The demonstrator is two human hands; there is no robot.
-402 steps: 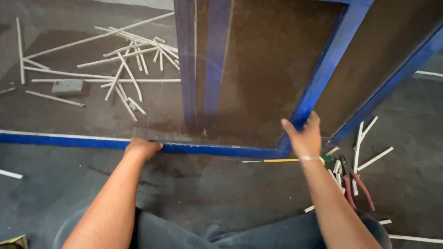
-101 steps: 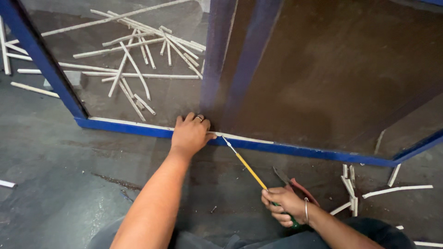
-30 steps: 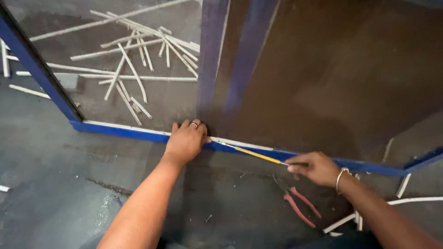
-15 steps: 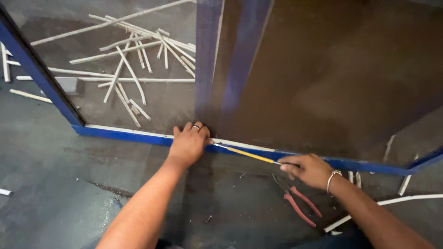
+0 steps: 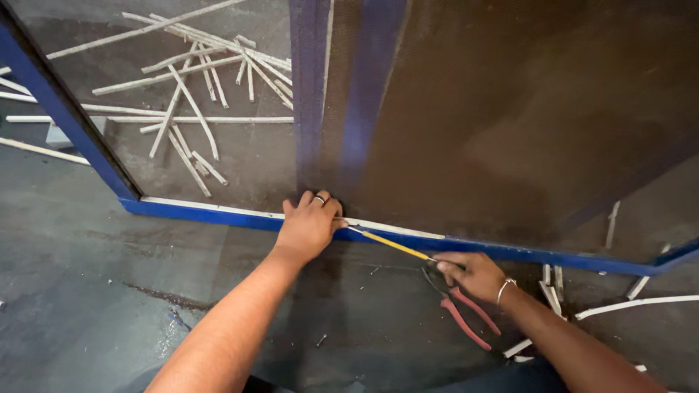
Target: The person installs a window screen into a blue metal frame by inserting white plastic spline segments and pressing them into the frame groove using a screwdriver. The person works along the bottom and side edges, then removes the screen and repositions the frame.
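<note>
On the blue frame rail (image 5: pixel 218 215), left hand (image 5: pixel 309 227) presses flat, fingers curled over the edge. Right hand (image 5: pixel 473 275) pinches a yellow-handled tool (image 5: pixel 393 244), tip at the rail beside the left hand. Red-handled pliers (image 5: pixel 460 311) lie just under the right hand; white strips (image 5: pixel 189 109) scattered behind the mesh panel (image 5: pixel 524 109).

Pliers (image 5: pixel 462 309) lie on the floor (image 5: pixel 109 291) before the frame (image 5: pixel 510 251), strips (image 5: pixel 189 94) behind.

floor left of left hand (image 5: pixel 309 227) – bare, open | right – red pliers (image 5: pixel 466 314), white strips (image 5: pixel 626 306) obstruct | ahead – blue frame (image 5: pixel 211 215)
</note>
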